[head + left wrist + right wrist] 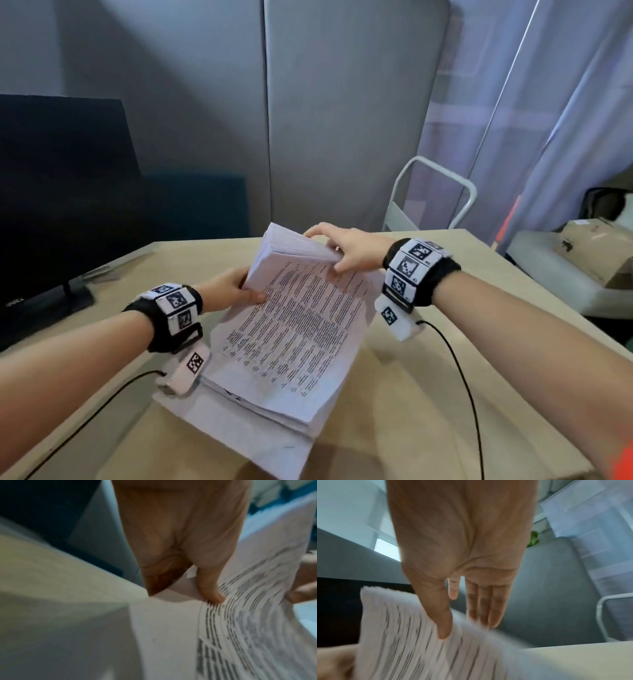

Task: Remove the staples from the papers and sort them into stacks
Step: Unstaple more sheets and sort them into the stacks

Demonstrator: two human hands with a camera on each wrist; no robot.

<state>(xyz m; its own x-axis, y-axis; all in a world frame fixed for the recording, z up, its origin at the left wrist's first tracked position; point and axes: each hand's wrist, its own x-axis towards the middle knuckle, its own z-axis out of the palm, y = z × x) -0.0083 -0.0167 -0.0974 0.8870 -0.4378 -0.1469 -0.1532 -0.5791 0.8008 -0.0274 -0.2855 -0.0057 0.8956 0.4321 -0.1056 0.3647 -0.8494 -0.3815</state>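
Fingers [493, 609] of right hand [349, 250] lie straight & together behind the far edge of a thick wad of papers [291, 246], thumb pressing on the fanned page edges, bending the wad up off the page below. Left hand [229, 287] pinches the wad's left edge: thumb on top by the print, other fingers tucked under, out of sight. Wad sits atop a bigger paper stack [260, 418] mid counter [428, 411], top printed page [294, 329] exposed. Staple – can't tell, too blurry. Dark monitor [61, 205] at back left of counter, white chair frame [431, 192] behind far edge
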